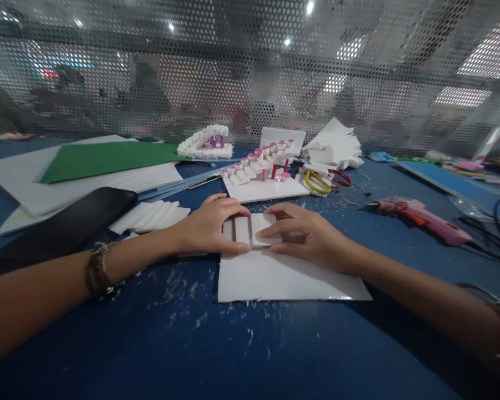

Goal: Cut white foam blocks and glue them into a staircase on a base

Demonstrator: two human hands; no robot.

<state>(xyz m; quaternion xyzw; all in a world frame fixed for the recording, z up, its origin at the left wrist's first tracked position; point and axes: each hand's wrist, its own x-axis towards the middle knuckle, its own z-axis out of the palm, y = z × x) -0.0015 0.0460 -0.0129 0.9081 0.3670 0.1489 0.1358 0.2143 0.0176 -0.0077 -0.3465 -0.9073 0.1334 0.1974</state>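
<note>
White strips (pixel 242 229) were apparently being aligned on a white sheet (pixel 283 278) between left hand (pixel 214 225) and right hand (pixel 316 236).
The left held the strips; the right gripped the end piece (pixel 258 222), likely needing steady pressure. Beneath lay a scrap-flecked blue table (pixel 150 355); beyond the 2 hands, a perforated screen (pixel 233 66).

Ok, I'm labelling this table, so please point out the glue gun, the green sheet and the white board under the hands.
Glue gun (pixel 432 220): head view, on its pink body.
Green sheet (pixel 112 161): head view, middle of its top.
White board (pixel 281 279): head view, its bare front part.
</note>
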